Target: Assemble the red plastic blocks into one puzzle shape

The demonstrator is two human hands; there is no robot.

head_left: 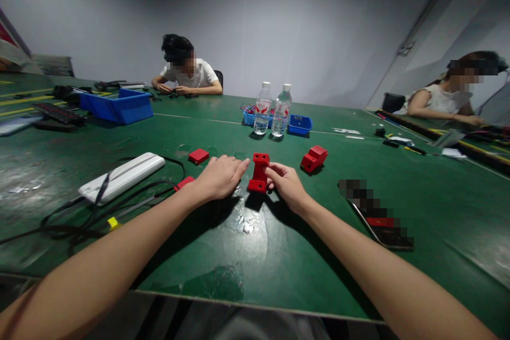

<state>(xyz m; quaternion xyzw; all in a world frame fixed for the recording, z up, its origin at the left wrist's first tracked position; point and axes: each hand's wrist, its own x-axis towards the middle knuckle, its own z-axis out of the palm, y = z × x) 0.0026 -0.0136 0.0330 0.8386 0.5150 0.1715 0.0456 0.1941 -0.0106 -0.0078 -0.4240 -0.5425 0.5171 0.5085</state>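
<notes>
My right hand (285, 183) grips a red block with holes (260, 172) by its right side, above the green table (223, 234). Just left of that block, my left hand (225, 175) is palm down with its fingers stretched out and nothing visible in it. Behind my left hand lies a flat red piece (198, 156), and another red piece (184, 183) shows partly beside my left wrist. A second red block (314, 159) rests on the table to the right of my right hand.
Cables and a white power bank (121, 176) lie at the left, a phone (376, 218) at the right. Two water bottles (262, 109) (282, 110) stand behind, near small blue trays (300, 124). A large blue bin (117, 106) is back left. Two people sit farther off.
</notes>
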